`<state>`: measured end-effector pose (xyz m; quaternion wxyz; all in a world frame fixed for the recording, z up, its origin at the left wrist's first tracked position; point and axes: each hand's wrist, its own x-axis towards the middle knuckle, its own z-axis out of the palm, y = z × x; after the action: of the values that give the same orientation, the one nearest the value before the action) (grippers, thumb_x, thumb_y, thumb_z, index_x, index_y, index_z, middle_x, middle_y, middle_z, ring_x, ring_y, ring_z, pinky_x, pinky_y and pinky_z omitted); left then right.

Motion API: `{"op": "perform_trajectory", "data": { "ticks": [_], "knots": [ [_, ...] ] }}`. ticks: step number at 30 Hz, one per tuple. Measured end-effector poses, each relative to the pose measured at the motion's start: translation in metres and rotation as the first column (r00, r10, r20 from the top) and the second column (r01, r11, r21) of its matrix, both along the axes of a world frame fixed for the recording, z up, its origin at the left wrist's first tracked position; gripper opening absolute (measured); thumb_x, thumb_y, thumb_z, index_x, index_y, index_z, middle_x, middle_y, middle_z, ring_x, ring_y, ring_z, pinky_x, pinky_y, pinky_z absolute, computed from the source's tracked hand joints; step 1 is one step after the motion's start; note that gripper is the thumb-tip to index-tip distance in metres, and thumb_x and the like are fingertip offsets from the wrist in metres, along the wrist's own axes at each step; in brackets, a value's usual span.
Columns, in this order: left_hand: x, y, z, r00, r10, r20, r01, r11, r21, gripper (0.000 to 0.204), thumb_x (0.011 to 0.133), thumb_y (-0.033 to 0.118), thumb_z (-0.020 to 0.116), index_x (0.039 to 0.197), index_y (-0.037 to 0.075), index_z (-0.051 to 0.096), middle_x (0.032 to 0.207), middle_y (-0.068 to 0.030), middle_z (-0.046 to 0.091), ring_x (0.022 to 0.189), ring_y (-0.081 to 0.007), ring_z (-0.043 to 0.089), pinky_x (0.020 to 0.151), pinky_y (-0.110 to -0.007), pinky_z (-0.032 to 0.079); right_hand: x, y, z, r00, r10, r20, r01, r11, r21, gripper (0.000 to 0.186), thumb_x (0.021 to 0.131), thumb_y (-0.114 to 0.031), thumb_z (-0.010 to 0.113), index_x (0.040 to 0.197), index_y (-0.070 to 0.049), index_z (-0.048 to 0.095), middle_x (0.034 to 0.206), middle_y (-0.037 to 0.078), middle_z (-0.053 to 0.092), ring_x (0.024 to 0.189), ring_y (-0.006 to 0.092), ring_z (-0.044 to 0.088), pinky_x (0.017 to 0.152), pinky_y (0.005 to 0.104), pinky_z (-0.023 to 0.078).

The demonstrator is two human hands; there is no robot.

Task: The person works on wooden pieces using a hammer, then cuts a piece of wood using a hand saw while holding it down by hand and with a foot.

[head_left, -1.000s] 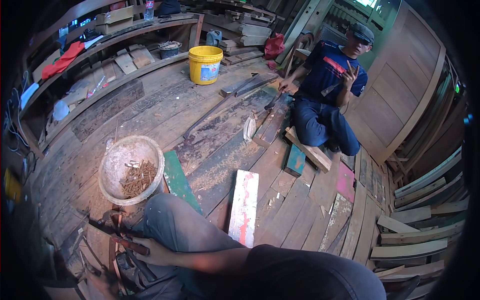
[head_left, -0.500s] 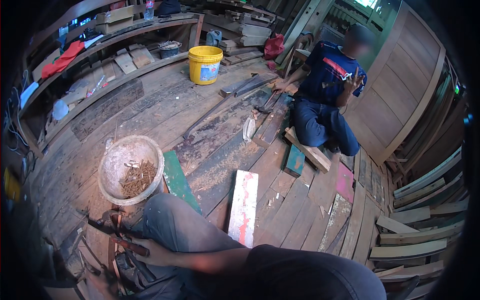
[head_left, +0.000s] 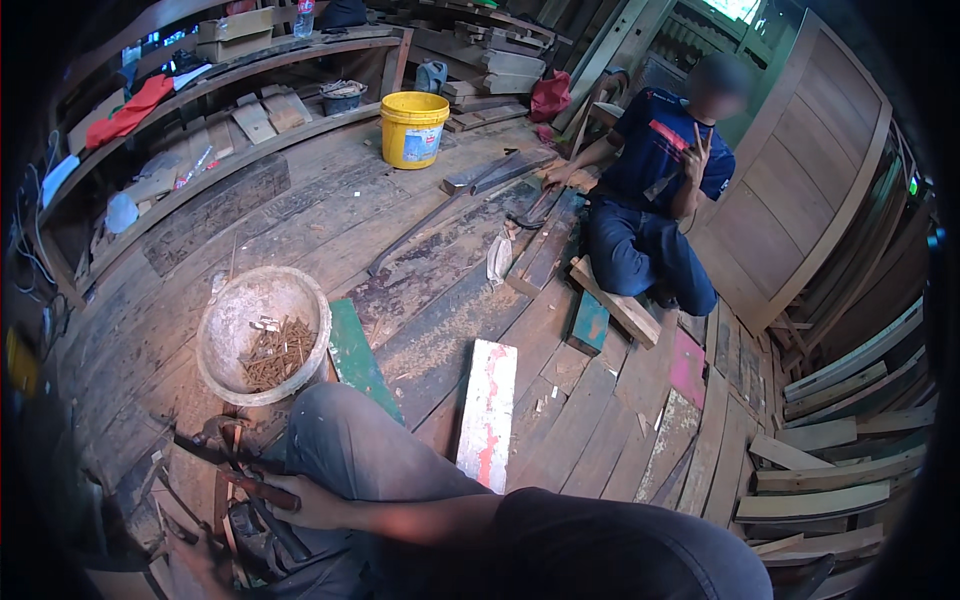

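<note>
My right hand point(head_left: 288, 508) is closed on the reddish-brown handle point(head_left: 255, 486) of a tool with a dark metal end, above a wooden piece point(head_left: 192, 475). My left hand point(head_left: 195, 555), low at the left in shadow, has curled fingers beside that wood; what they grip is unclear. A dark bar-like tool point(head_left: 285, 540) lies under my right hand. Near my bent knee stands a pale, dirty basin point(head_left: 225, 335) with rusty nails point(head_left: 275, 360), beside a green board point(head_left: 362, 365) and a white board with red paint point(head_left: 485, 415).
A co-worker point(head_left: 655, 190) sits at the upper right, one hand raised, the other on a dark-headed tool point(head_left: 525, 220), beside timber blocks point(head_left: 620, 305). A yellow bucket point(head_left: 408, 145), wooden shelving point(head_left: 250, 150), a leaning door point(head_left: 790, 170) and stacked boards point(head_left: 820, 500) surround the floor.
The co-worker's held tool has tipped down toward the boards, and the fingers of the raised hand have shifted. My hands have barely moved.
</note>
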<state>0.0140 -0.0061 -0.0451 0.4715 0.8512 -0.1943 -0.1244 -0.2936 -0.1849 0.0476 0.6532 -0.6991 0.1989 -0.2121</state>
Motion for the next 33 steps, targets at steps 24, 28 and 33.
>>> {"op": "perform_trajectory", "data": {
  "ticks": [24,28,33],
  "knots": [
    [0.020,0.008,-0.033,0.996,-0.046,-0.082,0.041,0.997,-0.069,0.096,0.070,-0.020,0.058,0.154,0.009,0.020,0.153,-0.0128,0.029,0.132,-0.0289,0.043,0.096,-0.040,0.050,0.000,0.003,0.002,0.992,-0.086,0.088,0.101,0.978,-0.183,0.060,0.090,-0.010,0.060,0.145,-0.002,0.040,0.106,0.017,0.060,0.093,0.0203,0.058,0.089,0.0323,0.045],
    [0.008,0.007,-0.009,0.994,-0.091,0.066,0.082,0.989,0.119,0.103,0.065,0.005,0.081,0.152,0.004,0.026,0.151,-0.0211,0.035,0.141,-0.0356,0.032,0.117,-0.042,0.028,-0.003,0.004,0.007,0.997,-0.074,-0.012,0.073,0.997,-0.040,0.058,0.081,-0.005,0.066,0.135,0.004,0.047,0.111,0.023,0.063,0.094,0.0291,0.065,0.083,0.0368,0.051],
    [-0.003,0.006,0.000,0.998,-0.042,0.054,0.036,0.995,0.097,0.095,0.068,-0.004,0.075,0.151,0.006,0.030,0.149,-0.0184,0.038,0.136,-0.0322,0.041,0.112,-0.040,0.033,-0.002,0.005,0.003,0.985,-0.133,0.108,0.149,0.976,-0.160,0.062,0.087,-0.007,0.061,0.144,0.003,0.038,0.078,0.012,0.051,0.070,0.0152,0.051,0.070,0.0296,0.047]
  ]
}}
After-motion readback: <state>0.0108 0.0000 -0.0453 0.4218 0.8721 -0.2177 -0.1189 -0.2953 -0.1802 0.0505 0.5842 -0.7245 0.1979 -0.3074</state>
